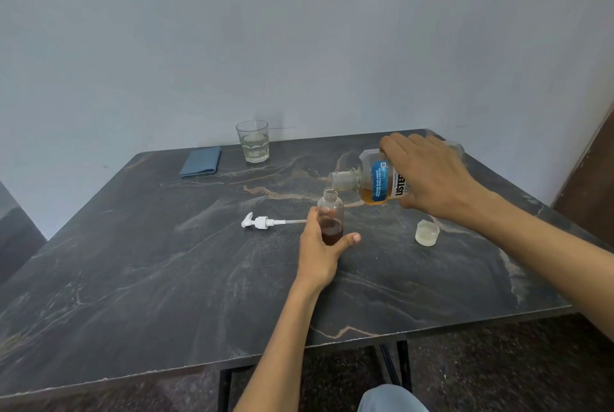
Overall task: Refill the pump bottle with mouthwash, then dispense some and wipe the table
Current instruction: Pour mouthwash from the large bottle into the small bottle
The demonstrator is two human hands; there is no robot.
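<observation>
Head view: left hand [321,247] grips clear pump bottle [330,216], amber-bottomed; right hand [428,175] clasps tilted mouthwash bottle [375,180].

Lighting's pretty soft and even, kinda dim with a cool bluish cast on the wall [299,29]. No hard shadows, just faint ones under the hands on the dark table [133,262], which has a dull sheen and no real glare. Wide-angle bends the table edges. Whole frame looks a bit soft, maybe compression.

Both hands, left [320,247] and right [428,175], grip closed.
</observation>
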